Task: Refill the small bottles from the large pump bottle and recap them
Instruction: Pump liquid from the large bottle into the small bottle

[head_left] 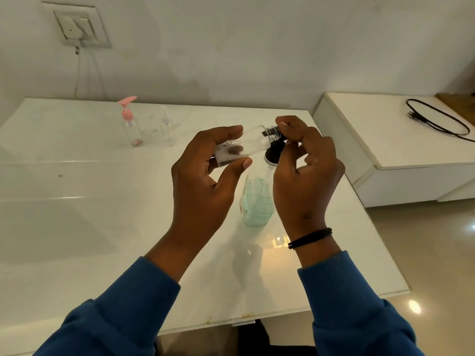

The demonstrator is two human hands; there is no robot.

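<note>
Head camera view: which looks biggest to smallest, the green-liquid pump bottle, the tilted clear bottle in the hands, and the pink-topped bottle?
1. Pump bottle.
2. Tilted clear bottle.
3. Pink-topped bottle, though it stands farther away, so its true size is unsure.

No readable text anywhere.

The large pump bottle (257,201) carries a label along its side, but its print is too blurred to read; the small bottles and wall socket (77,27) show no lettering.
</note>
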